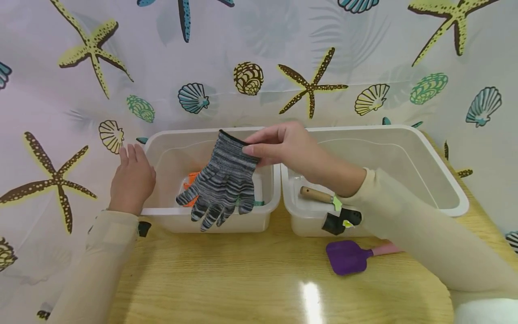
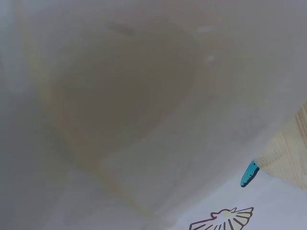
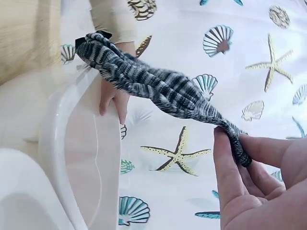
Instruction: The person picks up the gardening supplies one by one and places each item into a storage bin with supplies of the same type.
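Note:
My right hand (image 1: 285, 144) pinches a black-and-grey knit glove (image 1: 228, 180) by its dark-edged cuff, thumb against fingers. The glove hangs over the left white bin (image 1: 226, 223), its fingers dangling past the front rim. In the right wrist view the glove (image 3: 158, 91) appears edge-on, stretching away from the pinching fingertips (image 3: 223, 136). At the left end of that bin, my left hand (image 1: 131, 182) rests by the rim with straight fingers. The bin's pale wall (image 2: 230, 124) fills most of the left wrist view, blurred. Behind the glove, an orange item (image 1: 190, 180) inside the bin is partly hidden.
A second white bin (image 1: 437, 153) stands to the right, holding a wooden-handled tool (image 1: 317, 195), partly covered by my right arm. On the wooden table (image 1: 226, 274) in front lies a purple shovel (image 1: 346, 257) with a pink handle. A seashell-print sheet (image 1: 275, 40) hangs behind.

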### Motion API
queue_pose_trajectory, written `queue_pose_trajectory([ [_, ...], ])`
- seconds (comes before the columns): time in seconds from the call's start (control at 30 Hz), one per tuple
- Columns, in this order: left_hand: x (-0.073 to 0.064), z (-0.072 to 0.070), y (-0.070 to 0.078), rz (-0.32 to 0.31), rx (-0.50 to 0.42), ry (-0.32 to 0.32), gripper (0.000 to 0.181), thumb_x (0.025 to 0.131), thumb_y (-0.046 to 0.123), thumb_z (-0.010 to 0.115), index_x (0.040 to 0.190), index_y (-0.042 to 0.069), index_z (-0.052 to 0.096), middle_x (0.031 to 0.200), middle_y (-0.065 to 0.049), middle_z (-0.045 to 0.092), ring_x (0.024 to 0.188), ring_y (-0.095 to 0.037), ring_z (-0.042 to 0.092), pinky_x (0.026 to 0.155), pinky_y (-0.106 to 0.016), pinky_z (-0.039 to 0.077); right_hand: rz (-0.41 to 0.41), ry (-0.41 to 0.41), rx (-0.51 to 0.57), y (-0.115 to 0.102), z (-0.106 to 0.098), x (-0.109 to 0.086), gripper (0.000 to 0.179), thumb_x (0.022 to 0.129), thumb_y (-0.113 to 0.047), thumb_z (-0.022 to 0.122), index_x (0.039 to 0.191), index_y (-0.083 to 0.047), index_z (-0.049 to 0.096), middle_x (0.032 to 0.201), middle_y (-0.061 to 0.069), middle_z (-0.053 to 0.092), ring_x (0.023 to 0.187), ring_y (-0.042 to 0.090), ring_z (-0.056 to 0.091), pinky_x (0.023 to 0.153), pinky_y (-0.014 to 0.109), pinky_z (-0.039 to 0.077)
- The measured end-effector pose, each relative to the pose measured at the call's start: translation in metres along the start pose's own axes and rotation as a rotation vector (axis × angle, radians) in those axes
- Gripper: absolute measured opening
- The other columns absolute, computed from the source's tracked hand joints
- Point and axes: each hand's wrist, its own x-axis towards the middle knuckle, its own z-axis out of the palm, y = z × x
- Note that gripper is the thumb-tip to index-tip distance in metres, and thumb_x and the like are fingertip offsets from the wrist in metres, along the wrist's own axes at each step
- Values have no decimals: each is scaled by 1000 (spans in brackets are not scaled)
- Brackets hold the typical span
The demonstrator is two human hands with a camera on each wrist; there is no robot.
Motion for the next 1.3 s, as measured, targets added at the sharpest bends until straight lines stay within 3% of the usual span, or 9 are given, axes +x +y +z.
queue_pose_trajectory([
  [0.1,0,-1,1,3,-1,-1,62,91,13,39,135,-14,5,139,-34,7,128,-44,1,97,-57,16,81,6,213,2,-6,9,29,81,-9,63,106,4,61,95,12,64,79,23,63,77,33,50],
  [0.23,-1,-2,2,10,4,6,61,91,13,39,134,-15,6,138,-35,9,128,-45,4,96,-57,17,123,-27,463,7,-13,21,26,83,-3,59,107,7,58,98,15,63,85,22,63,80,33,48],
  [0.37,0,-1,1,11,9,7,61,91,13,39,134,-15,6,138,-35,10,128,-45,5,97,-57,16,165,-26,590,8,-15,30,25,83,-2,58,106,7,58,107,19,59,93,25,60,83,33,46],
  [0.53,-1,-1,0,9,6,5,60,91,13,38,134,-15,7,138,-35,10,128,-46,5,97,-57,16,202,-17,648,9,-8,41,28,85,-1,55,112,6,56,114,19,56,101,26,56,84,31,46],
  [0.73,-1,0,0,11,7,8,61,91,13,39,134,-15,7,138,-35,11,127,-46,4,97,-57,16,196,12,705,13,6,55,29,86,0,53,113,8,54,112,20,56,98,27,58,83,31,47],
  [1.3,-3,-3,3,8,23,19,60,90,11,41,134,-16,8,137,-35,13,127,-47,6,97,-57,19,248,78,727,34,43,102,27,87,3,50,113,12,52,108,21,58,91,25,61,76,30,50],
])
